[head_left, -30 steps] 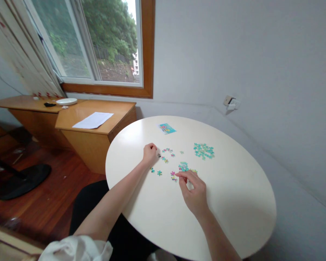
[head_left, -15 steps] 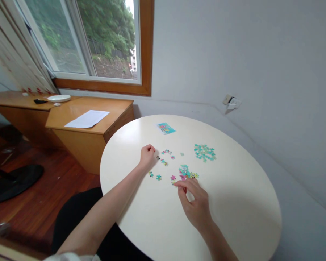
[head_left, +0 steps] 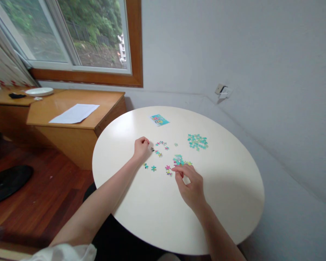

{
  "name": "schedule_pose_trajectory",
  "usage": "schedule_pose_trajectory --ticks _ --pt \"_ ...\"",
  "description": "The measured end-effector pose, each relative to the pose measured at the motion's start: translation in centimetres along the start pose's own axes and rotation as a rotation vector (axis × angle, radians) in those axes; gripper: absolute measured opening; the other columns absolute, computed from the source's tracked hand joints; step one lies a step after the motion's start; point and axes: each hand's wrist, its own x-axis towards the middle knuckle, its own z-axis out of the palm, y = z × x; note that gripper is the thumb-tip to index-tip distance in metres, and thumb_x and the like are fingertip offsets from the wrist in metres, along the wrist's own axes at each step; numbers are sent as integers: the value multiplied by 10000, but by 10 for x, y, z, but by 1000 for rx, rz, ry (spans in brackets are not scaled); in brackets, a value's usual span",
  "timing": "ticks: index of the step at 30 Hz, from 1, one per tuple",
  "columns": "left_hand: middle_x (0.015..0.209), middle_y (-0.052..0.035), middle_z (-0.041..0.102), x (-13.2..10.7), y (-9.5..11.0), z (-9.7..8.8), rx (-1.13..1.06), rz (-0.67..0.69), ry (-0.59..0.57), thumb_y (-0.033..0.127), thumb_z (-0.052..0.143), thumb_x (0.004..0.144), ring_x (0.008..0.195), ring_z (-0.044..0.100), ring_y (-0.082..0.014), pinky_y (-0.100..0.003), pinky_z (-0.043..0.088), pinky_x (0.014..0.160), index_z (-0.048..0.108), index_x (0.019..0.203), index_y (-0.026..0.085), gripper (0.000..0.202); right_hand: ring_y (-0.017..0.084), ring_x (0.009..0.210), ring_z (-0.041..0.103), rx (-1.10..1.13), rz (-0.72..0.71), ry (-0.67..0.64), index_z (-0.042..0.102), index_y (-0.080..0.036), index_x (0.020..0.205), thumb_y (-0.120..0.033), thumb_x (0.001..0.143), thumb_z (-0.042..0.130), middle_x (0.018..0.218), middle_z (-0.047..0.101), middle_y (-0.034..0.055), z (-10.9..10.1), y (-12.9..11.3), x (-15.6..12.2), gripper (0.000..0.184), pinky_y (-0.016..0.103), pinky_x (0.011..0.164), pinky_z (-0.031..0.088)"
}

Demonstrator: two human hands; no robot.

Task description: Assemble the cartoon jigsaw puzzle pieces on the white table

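On a round cream table (head_left: 220, 203) lie several small coloured puzzle pieces. My right hand (head_left: 190, 186) rests mid-table, thumb and forefinger pinched at a pink and yellow piece (head_left: 168, 170) beside a small joined cluster (head_left: 179, 160). My left hand (head_left: 140, 146) lies curled in a loose fist on the table, next to a few scattered pieces (head_left: 159, 148); whether it holds anything I cannot make out. Two loose teal pieces (head_left: 149, 167) lie between my hands. A pile of teal pieces (head_left: 197, 141) sits farther right.
A small picture card (head_left: 159, 119) lies at the table's far edge. A low wooden cabinet (head_left: 78, 127) with a white sheet (head_left: 74, 113) stands to the left under a window. A white plate (head_left: 39, 91) sits further left. A grey wall runs close on the right.
The view has shifted, so everything sits further left and lower in frame. My right hand's fingertips stay at the pink piece; my left hand stays curled in place.
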Motion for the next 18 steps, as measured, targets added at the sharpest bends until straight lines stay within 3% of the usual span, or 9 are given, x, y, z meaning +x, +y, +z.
schedule_pose_trajectory --ticks 4,9,12,15,18 --pt "455 16 448 -1 1 -2 -13 -2 8 111 406 567 501 417 -108 -238 323 515 487 458 167 147 110 534 511 -9 31 4 612 -206 744 -104 781 466 584 577 -25 2 2 -2 182 265 591 425" --pt "462 11 459 -5 1 -3 -34 -3 -7 116 406 572 509 424 -110 -232 335 512 491 472 171 143 113 559 514 -14 158 -9 576 -202 975 -152 797 468 613 554 -33 -5 -4 5 213 247 575 434" --pt "452 12 455 -5 1 -3 -11 -17 -19 102 394 561 501 415 -112 -231 321 500 493 466 175 155 122 602 525 -1 61 -125 562 -206 1020 -154 802 463 662 557 -18 -14 1 20 245 256 603 442" --pt "447 13 452 -5 1 -1 11 -12 -24 93 390 555 492 409 -111 -230 304 491 497 461 175 164 140 667 541 -8 -30 -258 598 -201 955 -146 784 466 701 571 9 -13 32 40 223 281 661 445" --pt "439 16 445 -6 1 0 40 -3 -22 93 395 567 476 400 -109 -228 285 476 502 465 175 169 145 668 534 7 40 -322 624 -197 889 -159 736 478 693 564 11 4 85 57 215 294 673 441"
